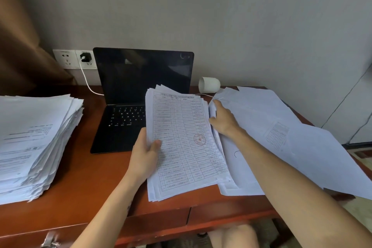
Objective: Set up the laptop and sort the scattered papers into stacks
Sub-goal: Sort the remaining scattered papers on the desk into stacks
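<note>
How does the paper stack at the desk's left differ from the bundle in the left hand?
The stack lies flat on the desk, untouched; the bundle is held in the left hand. The stack is far thicker than the bundle. The bundle's top sheet shows a red-stamped table; the stack's, sparse text. Both are white printed paper.

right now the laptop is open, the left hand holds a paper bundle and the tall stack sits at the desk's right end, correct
No: the head view shows the tall stack at the left end of the desk. The laptop is open and the left hand holds the paper bundle.
</note>
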